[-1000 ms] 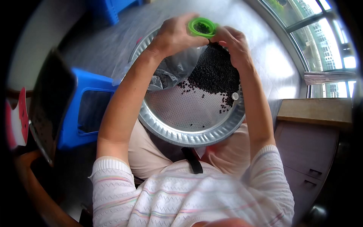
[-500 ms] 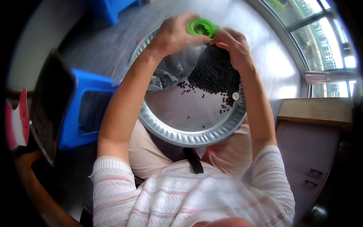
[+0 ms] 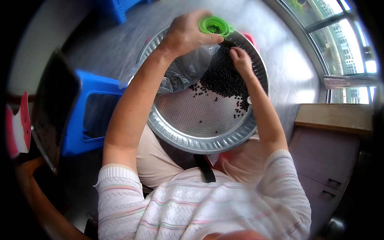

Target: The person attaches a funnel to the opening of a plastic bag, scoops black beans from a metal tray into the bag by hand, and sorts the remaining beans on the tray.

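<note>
My left hand [image 3: 188, 34] grips a bright green funnel [image 3: 214, 25] by its side, over the far rim of a round metal tray with a perforated bottom [image 3: 188, 116]. Some dark bits lie inside the funnel; whatever is below it is hidden. A heap of small black berries or beads [image 3: 226, 76] covers the tray's right side. At the top of this heap is my right hand [image 3: 241, 62], fingers curled together; what they hold is hidden. A clear plastic bag [image 3: 186, 72] lies in the tray, partly behind my left forearm. By my right forearm sits a small white round piece [image 3: 249, 100].
The tray rests over my lap. A blue plastic stool [image 3: 74, 132] stands on the left, and another blue stool [image 3: 119, 10] farther off. To the right are a low cabinet [image 3: 324, 156] and a window [image 3: 338, 40]. Something red [image 3: 251, 39] shows behind the tray.
My right hand has left the funnel's edge and moved down to the black heap. My left hand still holds the funnel in nearly the same place.
</note>
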A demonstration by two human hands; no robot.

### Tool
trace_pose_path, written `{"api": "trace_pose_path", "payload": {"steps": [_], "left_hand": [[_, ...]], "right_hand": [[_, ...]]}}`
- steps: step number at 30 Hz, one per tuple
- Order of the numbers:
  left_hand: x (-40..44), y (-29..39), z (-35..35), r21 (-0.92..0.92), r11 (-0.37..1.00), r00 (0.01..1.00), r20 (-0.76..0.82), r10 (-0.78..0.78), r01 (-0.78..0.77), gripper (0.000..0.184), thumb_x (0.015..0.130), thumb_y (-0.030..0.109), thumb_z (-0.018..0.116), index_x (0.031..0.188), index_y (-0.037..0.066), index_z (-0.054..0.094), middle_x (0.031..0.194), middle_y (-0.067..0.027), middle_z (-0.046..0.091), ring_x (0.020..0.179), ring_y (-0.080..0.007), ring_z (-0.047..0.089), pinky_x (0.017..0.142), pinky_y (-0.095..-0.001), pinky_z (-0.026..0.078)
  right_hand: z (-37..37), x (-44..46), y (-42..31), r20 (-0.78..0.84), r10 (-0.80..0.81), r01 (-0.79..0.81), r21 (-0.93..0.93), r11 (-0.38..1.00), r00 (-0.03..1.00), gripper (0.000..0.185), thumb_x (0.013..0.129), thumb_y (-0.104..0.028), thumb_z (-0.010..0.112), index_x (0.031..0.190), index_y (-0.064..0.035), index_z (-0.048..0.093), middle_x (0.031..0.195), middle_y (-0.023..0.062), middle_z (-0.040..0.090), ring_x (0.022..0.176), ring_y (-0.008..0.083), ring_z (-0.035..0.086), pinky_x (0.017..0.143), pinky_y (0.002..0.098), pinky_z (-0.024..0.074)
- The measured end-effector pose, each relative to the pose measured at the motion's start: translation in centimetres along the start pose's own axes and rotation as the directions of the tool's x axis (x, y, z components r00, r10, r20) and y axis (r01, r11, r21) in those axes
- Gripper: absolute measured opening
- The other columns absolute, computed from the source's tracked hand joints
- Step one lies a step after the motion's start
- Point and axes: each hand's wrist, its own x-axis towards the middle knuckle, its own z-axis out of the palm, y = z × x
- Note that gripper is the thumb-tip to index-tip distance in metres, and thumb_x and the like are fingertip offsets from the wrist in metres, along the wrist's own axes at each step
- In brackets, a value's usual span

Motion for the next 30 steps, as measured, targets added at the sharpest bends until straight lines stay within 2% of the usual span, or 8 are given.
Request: {"api": "trace_pose_path", "payload": {"steps": [5, 7, 11, 15, 17, 19, 27, 30], "left_hand": [[-0.1, 0.1, -0.2, 0.042, 0.999, 0.999, 0.031, -0.03, 0.028, 0.06, 0.071, 0.025, 0.079, 0.117, -0.003, 0.053, 0.1, -0.0087, 0.065, 0.092, -0.0148, 0.062, 0.082, -0.0247, 0.051], [0.0, 0.3, -0.2, 0.034, 0.999, 0.999, 0.034, -0.021, 0.02, 0.059, 0.071, 0.025, 0.079, 0.117, -0.003, 0.053, 0.1, -0.0083, 0.065, 0.093, -0.0146, 0.062, 0.082, -0.0248, 0.051], [0.1, 0.2, -0.1, 0.006, 1.0, 0.999, 0.042, -0.023, 0.023, 0.058, 0.071, 0.025, 0.079, 0.116, -0.002, 0.054, 0.099, -0.0084, 0.065, 0.092, -0.0144, 0.062, 0.082, -0.0251, 0.051], [0.1, 0.1, -0.1, -0.01, 0.999, 0.998, 0.044, -0.034, 0.034, 0.057, 0.071, 0.023, 0.079, 0.115, -0.002, 0.054, 0.098, -0.0085, 0.065, 0.091, -0.0143, 0.062, 0.082, -0.0249, 0.051], [0.0, 0.1, 0.0, -0.026, 0.999, 0.998, 0.042, -0.039, 0.04, 0.056, 0.071, 0.023, 0.08, 0.115, -0.002, 0.054, 0.097, -0.0084, 0.065, 0.09, -0.0142, 0.063, 0.082, -0.0246, 0.051], [0.1, 0.1, 0.0, -0.016, 0.999, 0.999, 0.037, -0.028, 0.029, 0.056, 0.071, 0.023, 0.08, 0.114, -0.002, 0.055, 0.096, -0.0082, 0.066, 0.089, -0.014, 0.063, 0.082, -0.0243, 0.051], [0.3, 0.0, 0.2, -0.01, 0.999, 0.998, 0.037, -0.041, 0.041, 0.054, 0.071, 0.024, 0.08, 0.113, 0.0, 0.057, 0.094, -0.0048, 0.066, 0.086, -0.0121, 0.063, 0.079, -0.0238, 0.051], [0.4, 0.1, 0.1, -0.015, 0.999, 0.998, 0.062, -0.033, 0.034, 0.052, 0.071, 0.024, 0.08, 0.111, 0.001, 0.057, 0.094, -0.0036, 0.066, 0.087, -0.0118, 0.063, 0.08, -0.0243, 0.051]], "right_hand": [[3.5, -6.3, -4.0, 0.112, -0.078, 0.116, -0.39, 0.913, 0.991, 0.04, 0.083, -0.037, 0.059, 0.114, -0.0107, 0.059, 0.126, 0.0057, 0.051, 0.121, 0.028, 0.042, 0.094, 0.0435, 0.0365], [3.6, -7.9, -4.4, 0.11, -0.228, 0.253, -0.395, 0.883, 0.967, 0.029, 0.084, -0.034, 0.059, 0.1, -0.0094, 0.061, 0.11, 0.0044, 0.055, 0.107, 0.0263, 0.048, 0.084, 0.0428, 0.0405], [3.0, -7.4, -3.7, 0.213, -0.103, 0.191, -0.448, 0.873, 0.972, 0.024, 0.084, -0.034, 0.059, 0.087, -0.0101, 0.059, 0.092, 0.0071, 0.059, 0.083, 0.0263, 0.059, 0.065, 0.0382, 0.0473], [2.0, -5.6, -2.2, 0.085, 0.151, -0.15, -0.019, 0.988, 0.985, 0.026, 0.086, -0.033, 0.06, 0.081, -0.0071, 0.061, 0.066, 0.0091, 0.058, 0.058, 0.025, 0.06, 0.058, 0.0359, 0.0482], [-0.2, -4.5, -4.6, 0.262, 0.427, -0.499, 0.529, 0.687, 0.865, 0.033, 0.09, -0.035, 0.056, 0.072, -0.0064, 0.056, 0.055, 0.0022, 0.048, 0.048, 0.0122, 0.047, 0.042, 0.0274, 0.0392], [-3.4, -3.0, -7.4, 0.402, 0.391, -0.547, 0.731, 0.407, 0.828, 0.033, 0.092, -0.036, 0.053, 0.073, -0.0091, 0.05, 0.059, 0.0005, 0.045, 0.046, 0.0114, 0.042, 0.038, 0.0237, 0.0318], [-10.1, 4.7, -18.7, 0.235, -0.005, -0.234, 0.969, 0.082, 0.972, 0.028, 0.093, -0.032, 0.053, 0.079, -0.0087, 0.055, 0.07, 0.0031, 0.052, 0.057, 0.0122, 0.047, 0.044, 0.0246, 0.0372], [-7.9, 5.2, -22.1, 0.1, 0.101, -0.115, 0.981, 0.159, 0.99, 0.029, 0.094, -0.035, 0.052, 0.075, -0.0128, 0.048, 0.06, -0.0014, 0.044, 0.047, 0.0098, 0.042, 0.038, 0.0232, 0.0345]]}}
